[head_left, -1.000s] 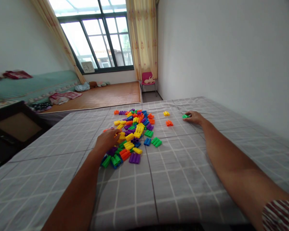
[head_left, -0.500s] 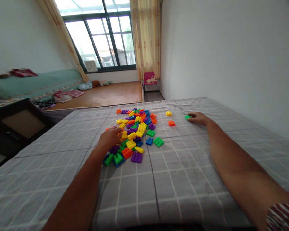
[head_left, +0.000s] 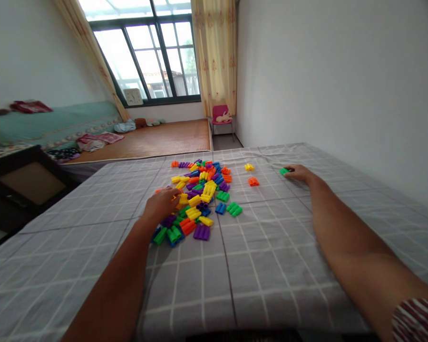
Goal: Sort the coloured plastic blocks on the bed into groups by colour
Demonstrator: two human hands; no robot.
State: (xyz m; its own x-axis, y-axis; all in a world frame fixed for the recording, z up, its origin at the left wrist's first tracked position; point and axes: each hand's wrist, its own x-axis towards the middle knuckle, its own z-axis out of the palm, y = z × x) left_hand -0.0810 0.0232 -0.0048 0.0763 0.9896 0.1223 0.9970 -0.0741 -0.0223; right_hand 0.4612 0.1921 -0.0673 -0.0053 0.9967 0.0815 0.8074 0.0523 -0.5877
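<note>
A heap of plastic building blocks [head_left: 209, 190], made of joined short tubes in yellow, orange, green, blue and purple, lies on the checked grey cloth. At the heap's left side, my left hand [head_left: 163, 203] is closed with curled fingers around an orange block [head_left: 176, 199]; its fingers partly hide it, and I cannot tell if it is lifted. Far to the right, my right hand [head_left: 296, 173] pinches a green block [head_left: 284, 171] at or just above the cloth. Between this hand and the heap sit a yellow block [head_left: 248, 167] and an orange block [head_left: 253, 182], apart from each other.
The grey checked cloth [head_left: 271, 256] covers the surface in front of me. A white wall [head_left: 335, 85] runs along the right. Beyond stand a mat-covered bed [head_left: 171, 135], a pink chair [head_left: 221, 114] and a window; a dark cabinet [head_left: 24, 185] is at left.
My right hand has moved slightly to the right and away from me, carrying the green block along. My left hand stays at the heap, almost unmoved.
</note>
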